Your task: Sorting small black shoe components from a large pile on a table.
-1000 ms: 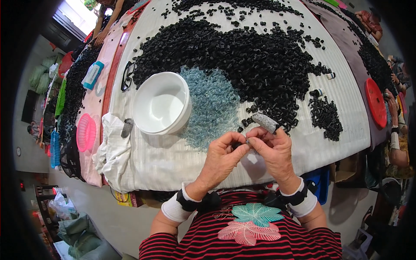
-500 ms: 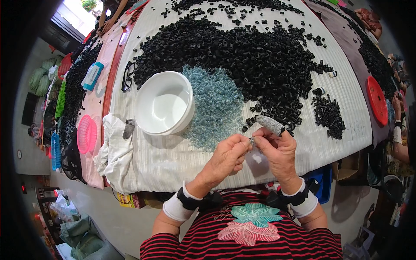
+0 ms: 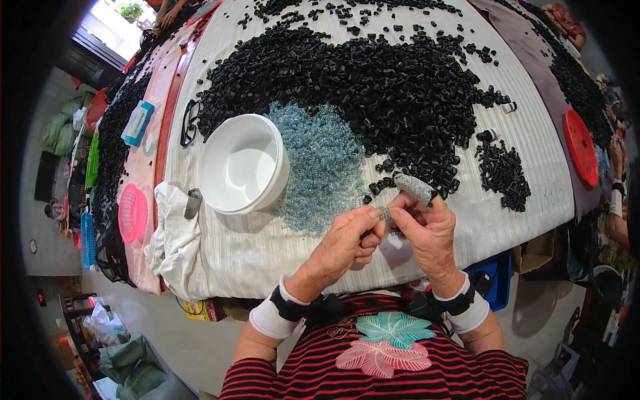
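Observation:
Over the near side of the cloth, my left hand [image 3: 347,243] and my right hand [image 3: 427,230] meet fingertip to fingertip. Both are closed in a pinch on a small greyish clear piece [image 3: 384,213], mostly hidden by the fingers. A grey knitted sleeve [image 3: 415,189] covers a finger of my right hand. Just beyond the hands spreads a heap of small clear bluish pieces [image 3: 317,173]. Behind it and to its right lies a large heap of small black plastic pieces [image 3: 360,87]. Left of the bluish heap stands a white bowl [image 3: 244,163] with nothing visible inside.
A white cloth garment [image 3: 177,233] and black-framed glasses [image 3: 191,123] lie at left, near a pink basket [image 3: 133,213]. At right are a smaller pile of thin black pieces [image 3: 503,177], two little bottles, and a red lid [image 3: 580,148]. Other people sit at the far right.
The view has shifted slightly, so the table things sit a little farther left. My hands stay together in nearly the same pinch, with the right finger sleeve tilted a little differently.

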`<state>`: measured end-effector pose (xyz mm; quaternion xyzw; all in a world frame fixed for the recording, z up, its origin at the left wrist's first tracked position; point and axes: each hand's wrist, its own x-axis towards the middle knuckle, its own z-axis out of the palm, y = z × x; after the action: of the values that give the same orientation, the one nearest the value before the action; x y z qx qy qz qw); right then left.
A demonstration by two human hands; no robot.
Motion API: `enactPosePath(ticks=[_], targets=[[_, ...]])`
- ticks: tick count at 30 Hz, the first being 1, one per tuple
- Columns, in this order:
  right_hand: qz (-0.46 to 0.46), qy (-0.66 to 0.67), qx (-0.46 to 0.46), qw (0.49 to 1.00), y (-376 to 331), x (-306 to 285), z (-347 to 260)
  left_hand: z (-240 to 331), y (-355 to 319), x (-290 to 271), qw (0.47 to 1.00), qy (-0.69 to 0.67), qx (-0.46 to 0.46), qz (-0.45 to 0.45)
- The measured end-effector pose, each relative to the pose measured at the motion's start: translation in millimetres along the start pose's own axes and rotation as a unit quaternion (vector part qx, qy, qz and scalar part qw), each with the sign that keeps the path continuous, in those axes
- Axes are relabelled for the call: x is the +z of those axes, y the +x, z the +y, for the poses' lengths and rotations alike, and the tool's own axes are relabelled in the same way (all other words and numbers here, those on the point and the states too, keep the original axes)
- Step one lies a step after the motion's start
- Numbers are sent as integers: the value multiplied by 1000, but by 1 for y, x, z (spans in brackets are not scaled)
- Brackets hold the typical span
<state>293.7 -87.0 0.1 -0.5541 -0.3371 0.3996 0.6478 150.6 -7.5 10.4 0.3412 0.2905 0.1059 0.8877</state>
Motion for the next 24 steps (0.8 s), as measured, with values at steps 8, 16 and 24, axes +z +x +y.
enactPosePath(ticks=[8, 16, 24], targets=[[-57, 78, 88, 991, 5, -2, -6, -5, 5, 7, 885, 398, 221, 95], [-62, 78, 81, 992, 5, -8, -4, -5, 2, 9, 754, 575, 293, 126], [-83, 31, -9, 996, -4, -12, -8, -2, -1, 9, 712, 613, 335, 73]])
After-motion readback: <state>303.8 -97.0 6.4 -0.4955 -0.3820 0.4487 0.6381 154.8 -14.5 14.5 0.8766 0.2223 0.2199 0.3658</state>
